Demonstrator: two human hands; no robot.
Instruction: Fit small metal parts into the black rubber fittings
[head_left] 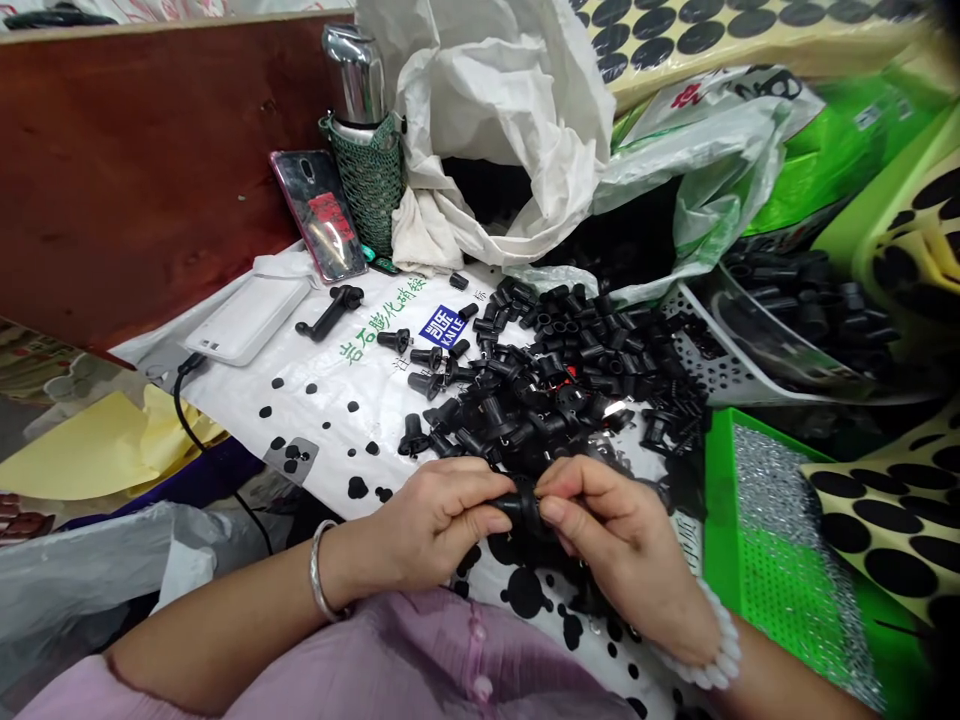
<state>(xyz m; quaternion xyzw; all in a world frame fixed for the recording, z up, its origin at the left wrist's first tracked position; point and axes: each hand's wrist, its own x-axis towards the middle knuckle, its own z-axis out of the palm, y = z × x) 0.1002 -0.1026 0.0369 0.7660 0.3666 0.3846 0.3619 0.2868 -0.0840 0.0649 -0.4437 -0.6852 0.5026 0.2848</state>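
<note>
Lilac shirt nearest, both hands closed, pinching one black tubular part.

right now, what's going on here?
A person is working on a small black part with both bare hands. The left hand pinches one end, the right hand the other. A pile of loose black pieces lies just beyond on a white sheet. To the right are a basket of black tubes and a green tray holding silvery bits.
</note>
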